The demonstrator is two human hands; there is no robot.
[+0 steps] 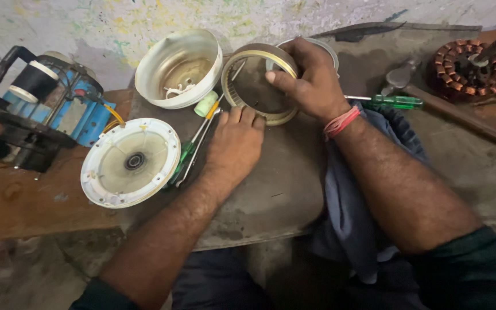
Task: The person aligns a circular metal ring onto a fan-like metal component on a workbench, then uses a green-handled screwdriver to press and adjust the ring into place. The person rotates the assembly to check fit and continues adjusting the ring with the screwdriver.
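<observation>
Mid-frame, right hand (311, 80) is gripping the rotor ring (258, 83) by its rim; left hand (233, 143) is bracing it, fingers flat. Next move probably needs a steady two-handed lift.

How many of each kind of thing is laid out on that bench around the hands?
White round covers: 2, one bowl-like, one flat with a bearing
Metal rings: 1, held by the right hand, left hand touching it
Green-handled screwdrivers: 2
Copper-wound stators: 1
Blue machines: 1
Blue cloths: 1
Total: 8
</observation>
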